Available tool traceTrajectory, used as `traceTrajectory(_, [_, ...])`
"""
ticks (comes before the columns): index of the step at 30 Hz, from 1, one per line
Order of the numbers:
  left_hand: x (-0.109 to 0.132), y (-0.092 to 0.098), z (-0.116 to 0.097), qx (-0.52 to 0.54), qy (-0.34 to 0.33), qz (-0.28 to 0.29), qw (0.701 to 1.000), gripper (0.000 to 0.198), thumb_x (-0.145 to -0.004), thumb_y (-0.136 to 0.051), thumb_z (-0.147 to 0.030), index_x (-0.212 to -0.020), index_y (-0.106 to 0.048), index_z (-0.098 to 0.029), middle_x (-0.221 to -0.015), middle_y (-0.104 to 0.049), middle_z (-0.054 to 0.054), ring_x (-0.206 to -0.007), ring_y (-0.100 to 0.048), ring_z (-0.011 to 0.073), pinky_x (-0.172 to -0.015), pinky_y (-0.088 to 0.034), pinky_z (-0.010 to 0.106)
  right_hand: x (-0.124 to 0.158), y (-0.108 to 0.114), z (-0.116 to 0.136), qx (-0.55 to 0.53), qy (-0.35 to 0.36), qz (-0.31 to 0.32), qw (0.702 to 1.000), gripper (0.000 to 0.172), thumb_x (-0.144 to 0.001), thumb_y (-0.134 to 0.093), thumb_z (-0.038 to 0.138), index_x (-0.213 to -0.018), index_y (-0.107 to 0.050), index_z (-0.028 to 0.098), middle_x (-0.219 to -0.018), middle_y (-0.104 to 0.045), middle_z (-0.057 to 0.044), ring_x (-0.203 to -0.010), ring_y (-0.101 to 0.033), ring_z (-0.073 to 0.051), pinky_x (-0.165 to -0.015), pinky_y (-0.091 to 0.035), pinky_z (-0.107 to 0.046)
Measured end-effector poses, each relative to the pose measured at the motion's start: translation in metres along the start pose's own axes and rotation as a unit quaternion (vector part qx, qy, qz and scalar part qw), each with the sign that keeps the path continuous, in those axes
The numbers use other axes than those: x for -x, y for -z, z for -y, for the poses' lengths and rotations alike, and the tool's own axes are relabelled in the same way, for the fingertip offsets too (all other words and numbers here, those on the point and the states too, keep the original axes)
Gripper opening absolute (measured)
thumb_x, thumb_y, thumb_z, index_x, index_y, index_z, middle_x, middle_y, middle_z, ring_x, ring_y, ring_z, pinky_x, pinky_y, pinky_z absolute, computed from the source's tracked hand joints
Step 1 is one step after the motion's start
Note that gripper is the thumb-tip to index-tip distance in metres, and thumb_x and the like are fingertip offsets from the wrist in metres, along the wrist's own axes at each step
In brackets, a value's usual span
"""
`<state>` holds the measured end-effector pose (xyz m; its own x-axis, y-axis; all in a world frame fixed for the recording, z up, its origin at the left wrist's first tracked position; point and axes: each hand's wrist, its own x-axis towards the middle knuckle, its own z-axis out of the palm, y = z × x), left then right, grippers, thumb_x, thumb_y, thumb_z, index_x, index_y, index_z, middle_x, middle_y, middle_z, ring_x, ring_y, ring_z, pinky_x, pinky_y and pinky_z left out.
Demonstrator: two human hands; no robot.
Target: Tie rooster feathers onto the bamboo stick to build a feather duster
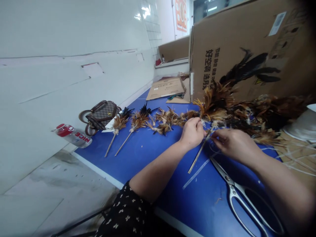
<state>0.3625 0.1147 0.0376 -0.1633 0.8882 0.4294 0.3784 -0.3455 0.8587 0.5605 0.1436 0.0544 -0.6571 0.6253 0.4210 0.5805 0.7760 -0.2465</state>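
A feather duster (217, 102) with brown and black feathers on a thin stick lies between my two hands. My left hand (194, 132) pinches its neck, where pale binding gathers the feather ends. The bare stick (197, 158) slants down toward me. Just right of the stick, the fingers of my right hand (230, 142) are pressed together on a thin clear plastic strip, which curls below them. Its grip is partly hidden. Another flat clear strip (196, 174) lies under the stick. Metal scissors (229, 181) rest, blades slightly apart, below my right hand.
Two small feather dusters (133, 130) and loose feather bunches (168, 120) lie leftward on the blue table (158, 158). Beyond are a handbag (102, 115), a bottle (74, 135) and flat cardboard (166, 88). A large carton (237, 42) stands behind; a white spool (302, 125) is at right.
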Motion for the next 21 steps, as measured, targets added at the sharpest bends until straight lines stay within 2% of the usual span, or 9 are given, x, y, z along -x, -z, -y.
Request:
traceTrajectory(3, [0.003,-0.003,-0.005,-0.062,-0.044,-0.015,0.997,0.025,-0.103,-0.050,-0.019,-0.078,-0.051,-0.023,-0.080,-0.064,0.007,-0.080,-0.058,0.0203,-0.080,-0.047,0.032,0.000,-0.004,0.008,0.034,0.018,0.016,0.999,0.021,-0.098,-0.058,0.032,-0.083,-0.070,0.024,-0.073,-0.074,-0.005,-0.063,-0.067,-0.022,-0.060,-0.034,-0.032])
traceTrajectory(5, [0.006,-0.007,-0.008,-0.103,-0.064,-0.024,0.992,0.020,-0.098,-0.054,-0.014,-0.080,-0.053,-0.022,-0.088,-0.065,0.008,-0.087,-0.058,0.0222,-0.086,-0.046,0.034,0.000,-0.005,0.014,0.029,0.025,0.006,0.999,0.022,-0.098,-0.057,0.029,-0.078,-0.065,0.024,-0.072,-0.073,-0.006,-0.063,-0.066,-0.021,-0.060,-0.034,-0.032])
traceTrajectory(9, [0.009,-0.014,-0.006,-0.116,-0.052,-0.036,0.991,0.018,-0.096,-0.055,-0.011,-0.082,-0.055,-0.022,-0.090,-0.063,0.008,-0.090,-0.057,0.0235,-0.088,-0.045,0.035,-0.003,-0.006,0.024,-0.026,0.038,-0.006,0.999,0.022,-0.095,-0.056,0.026,-0.074,-0.060,0.025,-0.069,-0.070,-0.004,-0.060,-0.062,-0.019,-0.061,-0.037,-0.031])
traceTrajectory(12, [0.009,-0.016,0.000,-0.090,-0.039,-0.026,0.995,0.024,-0.096,-0.055,-0.011,-0.076,-0.049,-0.023,-0.081,-0.057,0.004,-0.082,-0.053,0.0205,-0.082,-0.043,0.033,-0.003,-0.007,0.024,-0.082,0.030,-0.005,0.996,0.020,-0.092,-0.056,0.025,-0.073,-0.060,0.025,-0.068,-0.069,-0.003,-0.058,-0.059,-0.018,-0.060,-0.038,-0.030])
traceTrajectory(15, [0.008,-0.016,0.006,-0.049,-0.020,-0.006,0.999,0.030,-0.097,-0.054,-0.013,-0.071,-0.043,-0.023,-0.072,-0.049,0.000,-0.073,-0.046,0.0165,-0.072,-0.039,0.029,-0.003,-0.006,0.017,-0.149,-0.002,0.006,0.989,0.014,-0.092,-0.061,0.031,-0.081,-0.068,0.024,-0.064,-0.066,0.000,-0.055,-0.057,-0.017,-0.058,-0.040,-0.029])
traceTrajectory(17, [0.006,-0.015,0.009,-0.017,0.002,0.006,1.000,0.030,-0.099,-0.055,-0.017,-0.072,-0.044,-0.022,-0.069,-0.047,-0.001,-0.069,-0.044,0.0144,-0.067,-0.037,0.027,-0.002,-0.003,0.009,-0.187,-0.021,0.024,0.982,0.020,-0.094,-0.065,0.040,-0.085,-0.071,0.023,-0.062,-0.065,0.001,-0.053,-0.055,-0.016,-0.057,-0.040,-0.029])
traceTrajectory(21, [0.002,-0.010,0.005,0.052,0.070,0.013,0.996,0.028,-0.102,-0.057,-0.028,-0.077,-0.048,-0.022,-0.063,-0.048,-0.005,-0.058,-0.046,0.0104,-0.058,-0.037,0.022,-0.002,0.006,-0.005,-0.209,-0.028,0.036,0.977,0.034,-0.097,-0.063,0.049,-0.078,-0.072,0.022,-0.065,-0.069,-0.002,-0.058,-0.059,-0.017,-0.058,-0.043,-0.030])
